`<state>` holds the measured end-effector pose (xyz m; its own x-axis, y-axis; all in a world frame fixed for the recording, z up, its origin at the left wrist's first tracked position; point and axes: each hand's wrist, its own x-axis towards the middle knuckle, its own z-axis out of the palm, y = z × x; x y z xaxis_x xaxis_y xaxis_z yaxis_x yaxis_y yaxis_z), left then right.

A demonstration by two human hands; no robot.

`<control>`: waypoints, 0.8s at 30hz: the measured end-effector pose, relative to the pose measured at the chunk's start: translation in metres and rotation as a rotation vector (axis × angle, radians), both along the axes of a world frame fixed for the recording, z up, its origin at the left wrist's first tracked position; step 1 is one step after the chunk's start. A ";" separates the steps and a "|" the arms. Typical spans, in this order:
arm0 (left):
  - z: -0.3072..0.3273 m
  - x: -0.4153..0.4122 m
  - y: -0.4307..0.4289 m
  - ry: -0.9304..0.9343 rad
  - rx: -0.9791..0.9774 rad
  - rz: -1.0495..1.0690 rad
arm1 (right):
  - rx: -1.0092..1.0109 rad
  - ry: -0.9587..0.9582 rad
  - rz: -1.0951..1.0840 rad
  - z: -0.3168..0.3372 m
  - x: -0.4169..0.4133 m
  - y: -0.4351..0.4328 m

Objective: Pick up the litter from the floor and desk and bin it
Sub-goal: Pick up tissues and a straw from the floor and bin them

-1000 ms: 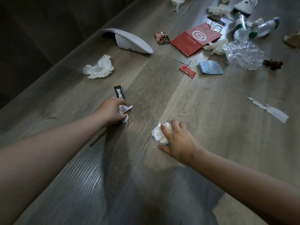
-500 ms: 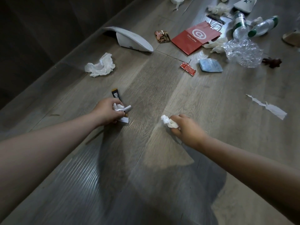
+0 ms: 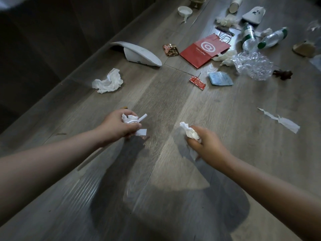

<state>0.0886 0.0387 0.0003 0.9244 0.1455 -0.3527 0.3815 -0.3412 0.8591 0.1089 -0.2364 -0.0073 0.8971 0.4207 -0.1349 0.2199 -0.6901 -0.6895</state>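
Lettering can be read on one piece only: the red paper bag [image 3: 205, 49], lying flat well ahead of the hands, carries a white "@"-style roundel and a small white line that looks like "Cotti Coffee". Print on the other wrappers is too small to read.

The left hand [image 3: 118, 126] is clenched round a bunch of white scraps [image 3: 132, 119]: a crumpled bit, a short rolled tube poking out to the right, and a flat slip below the fingers. The right hand [image 3: 206, 145], slightly blurred, pinches a tissue wad [image 3: 190, 132], soft and creased, which sticks out past its fingertips. Both hands are down near the floor [image 3: 156, 101] — grey wood-grain planks with a dull sheen.

More litter lies on the planks:
- a loose crumpled tissue [image 3: 108, 81] to the left, near the dark wall
- a torn paper strip [image 3: 281, 120] to the right
- a shiny red sachet [image 3: 197, 82] just beside a pale blue packet [image 3: 220, 78]
- a ball of crinkled clear film [image 3: 253, 66]
- two clear bottles [image 3: 271, 38] with green bands, lying on their sides

A smooth white curved shell [image 3: 139, 53] rests near the wall.
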 end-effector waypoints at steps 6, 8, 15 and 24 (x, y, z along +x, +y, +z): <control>-0.006 -0.006 0.025 0.022 0.199 0.065 | 0.144 0.067 -0.120 -0.007 -0.004 -0.012; -0.017 0.002 0.041 0.024 0.321 0.130 | 0.173 0.111 -0.134 -0.016 -0.004 -0.012; -0.050 0.036 0.039 0.145 0.547 0.134 | 0.161 0.143 -0.083 -0.027 0.007 0.007; -0.044 0.049 0.023 0.277 0.715 0.085 | 0.148 0.109 -0.013 -0.021 0.002 0.014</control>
